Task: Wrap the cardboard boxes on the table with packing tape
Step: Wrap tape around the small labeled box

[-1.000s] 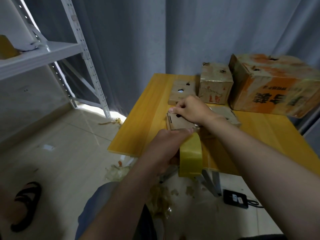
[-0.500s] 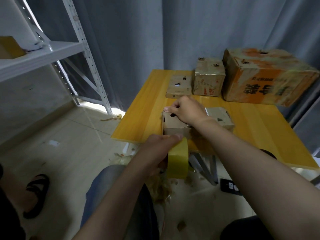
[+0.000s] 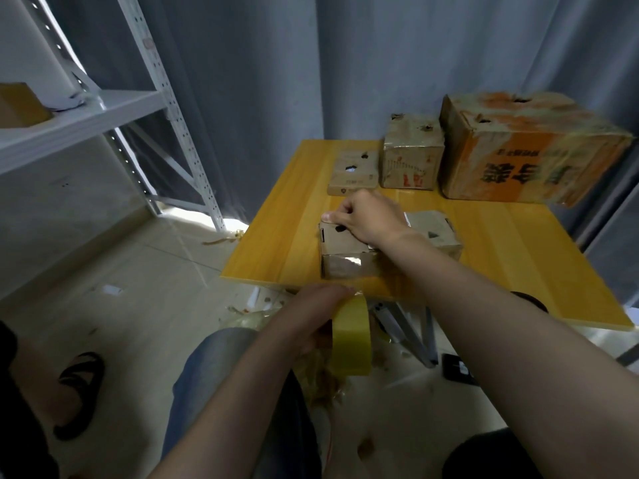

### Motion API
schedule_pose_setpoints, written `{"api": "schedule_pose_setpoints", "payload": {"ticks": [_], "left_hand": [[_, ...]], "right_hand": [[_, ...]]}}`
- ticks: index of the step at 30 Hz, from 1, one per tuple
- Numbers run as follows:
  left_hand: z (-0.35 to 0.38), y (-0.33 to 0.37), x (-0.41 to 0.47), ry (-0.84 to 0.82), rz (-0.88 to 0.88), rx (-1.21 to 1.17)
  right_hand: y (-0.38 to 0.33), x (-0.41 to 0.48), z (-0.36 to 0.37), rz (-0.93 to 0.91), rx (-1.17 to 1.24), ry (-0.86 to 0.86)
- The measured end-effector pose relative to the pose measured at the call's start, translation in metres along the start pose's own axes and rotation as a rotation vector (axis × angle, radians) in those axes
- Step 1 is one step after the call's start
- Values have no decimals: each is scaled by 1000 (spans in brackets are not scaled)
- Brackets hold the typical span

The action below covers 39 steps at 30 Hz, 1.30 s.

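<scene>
A small cardboard box (image 3: 342,255) sits near the front edge of the yellow table (image 3: 283,243). My right hand (image 3: 364,219) rests on its top with curled fingers, the fingertips pressing at the box's far left corner. Below the table edge my left hand (image 3: 311,312) grips a yellow roll of packing tape (image 3: 351,337). A clear strip of tape runs from the roll up over the table edge to the box's shiny front face. A second small box (image 3: 434,233) stands right behind it, partly hidden by my right forearm.
At the back of the table stand a flat box (image 3: 352,172), a taller box (image 3: 411,157) and a large orange-printed box (image 3: 525,153). A white metal shelf (image 3: 103,112) is at the left. Tape scraps litter the floor (image 3: 321,375) below the table.
My left hand has pulled the tape roll down and toward me, away from the box, drawing out more tape. My right hand stays on the box top.
</scene>
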<state>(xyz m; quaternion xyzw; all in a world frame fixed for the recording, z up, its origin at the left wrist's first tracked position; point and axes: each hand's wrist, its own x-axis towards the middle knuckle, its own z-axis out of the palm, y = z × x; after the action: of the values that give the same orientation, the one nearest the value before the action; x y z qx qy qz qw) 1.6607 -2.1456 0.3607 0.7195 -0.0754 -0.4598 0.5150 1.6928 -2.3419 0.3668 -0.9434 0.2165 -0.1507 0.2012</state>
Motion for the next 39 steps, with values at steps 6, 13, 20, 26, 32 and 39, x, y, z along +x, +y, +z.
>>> {"api": "schedule_pose_setpoints", "payload": {"ticks": [6,13,20,26,32,39], "left_hand": [[9,3,8,-28,31,-87],[19,7,4,-36,64,-143],[31,13,-6,-21,93,-160],[36,13,-11,-9,114,-158],[36,10,-13,-9,107,-176],[34,8,-10,-19,100,-204]], "right_hand": [[-9,-8,-15,-137,114,253],[29,-48,-87,84,153,466],[80,-115,-125,520,-163,-96],[86,-153,-128,628,-253,-336],[86,-162,-119,649,-197,-320],[108,-167,-118,669,-189,-104]]}}
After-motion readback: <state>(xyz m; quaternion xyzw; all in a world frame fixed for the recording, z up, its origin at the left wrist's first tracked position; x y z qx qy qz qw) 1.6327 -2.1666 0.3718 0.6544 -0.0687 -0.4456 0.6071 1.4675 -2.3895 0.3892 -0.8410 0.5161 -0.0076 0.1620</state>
